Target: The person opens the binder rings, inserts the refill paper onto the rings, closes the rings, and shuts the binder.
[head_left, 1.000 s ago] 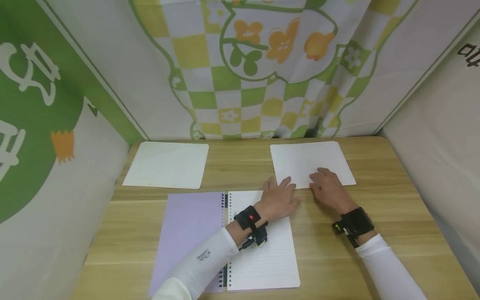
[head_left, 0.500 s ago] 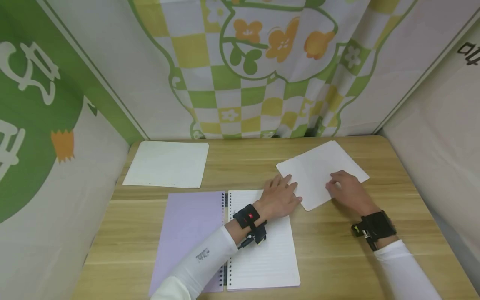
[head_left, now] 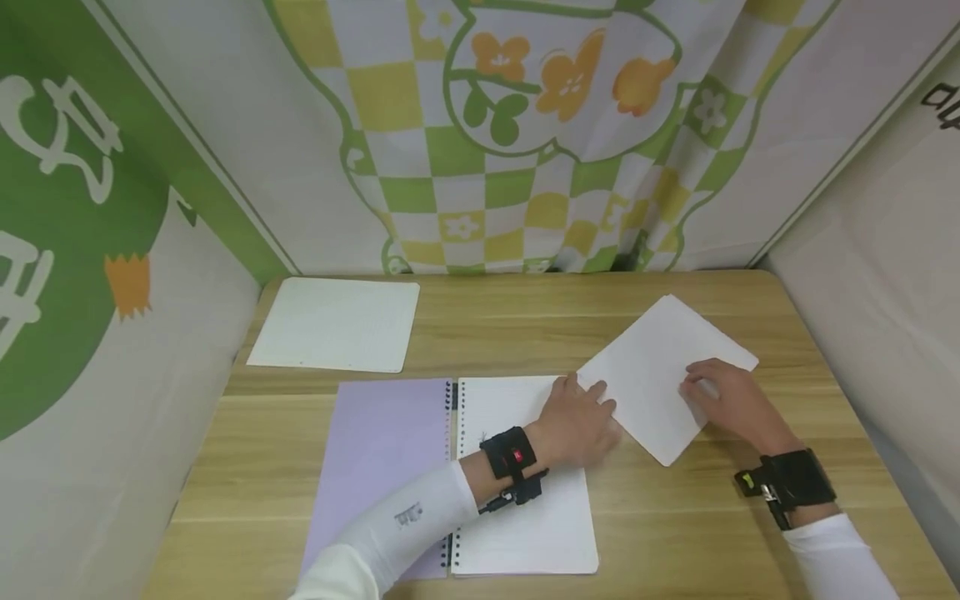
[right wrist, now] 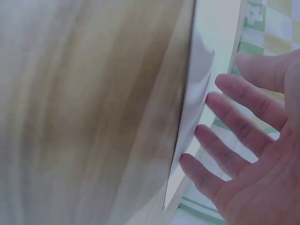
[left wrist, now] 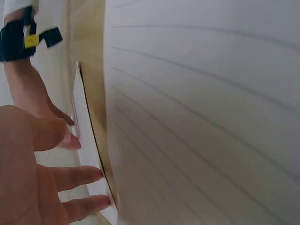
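White sheets of paper lie turned at an angle on the wooden table, one corner pointing toward me. My right hand rests on their right part; in the right wrist view its fingers are spread, tips on the paper. My left hand lies over the upper right corner of an open spiral notebook, fingertips at the left corner of the sheets. From the left wrist, two straight fingers of that hand reach the paper's edge. The notebook shows a lined page and a lilac cover.
Another white sheet lies at the back left of the table. A checkered curtain hangs behind the table, with pale fabric walls at both sides.
The sheets have rotated and slid right and toward me beneath my right hand, which moved the same way. My left hand has shifted slightly right and nearer.
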{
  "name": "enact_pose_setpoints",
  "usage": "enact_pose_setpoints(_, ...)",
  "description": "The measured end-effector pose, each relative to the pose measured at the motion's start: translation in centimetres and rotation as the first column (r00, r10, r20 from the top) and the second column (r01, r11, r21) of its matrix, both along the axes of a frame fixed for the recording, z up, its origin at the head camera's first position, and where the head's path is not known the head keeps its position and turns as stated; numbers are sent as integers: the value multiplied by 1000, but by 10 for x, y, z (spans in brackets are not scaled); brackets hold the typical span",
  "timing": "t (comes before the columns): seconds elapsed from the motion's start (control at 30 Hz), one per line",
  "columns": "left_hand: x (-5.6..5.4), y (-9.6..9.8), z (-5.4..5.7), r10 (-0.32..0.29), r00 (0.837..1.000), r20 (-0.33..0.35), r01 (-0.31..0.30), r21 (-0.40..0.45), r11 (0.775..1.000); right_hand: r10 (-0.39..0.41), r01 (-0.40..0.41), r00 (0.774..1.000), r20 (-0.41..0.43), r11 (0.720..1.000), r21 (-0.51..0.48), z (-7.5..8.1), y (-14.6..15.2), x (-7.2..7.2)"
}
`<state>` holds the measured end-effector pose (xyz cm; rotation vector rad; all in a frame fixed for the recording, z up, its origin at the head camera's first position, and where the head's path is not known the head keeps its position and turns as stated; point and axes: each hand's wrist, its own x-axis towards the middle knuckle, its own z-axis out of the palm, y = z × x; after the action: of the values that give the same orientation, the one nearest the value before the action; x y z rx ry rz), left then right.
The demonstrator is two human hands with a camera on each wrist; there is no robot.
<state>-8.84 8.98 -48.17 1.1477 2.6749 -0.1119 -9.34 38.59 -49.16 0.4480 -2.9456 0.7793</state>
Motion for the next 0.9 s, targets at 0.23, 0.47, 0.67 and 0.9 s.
enact_pose_setpoints(0.23, 25, 13, 5, -103, 993, -50, 101, -46, 994, -51, 49, 993, 107, 999, 22, 2, -2, 5)
enact_pose_setpoints(0.47, 50, 19, 14, -139, 990, 0, 139, -33, 990, -96, 81, 981, 167, 992, 96, 2, -14, 11)
enact_pose_setpoints(0.67, 73, 0, 15, -199, 978, 70, 198, 11, 980, -86, 67, 976, 202, 993, 99, 3, -23, 20)
enact_pose_setpoints(0.9, 97, -34, 15, -241, 963, 118, 255, -124, 959, -63, 44, 967, 245, 996, 83, 2, -27, 31)
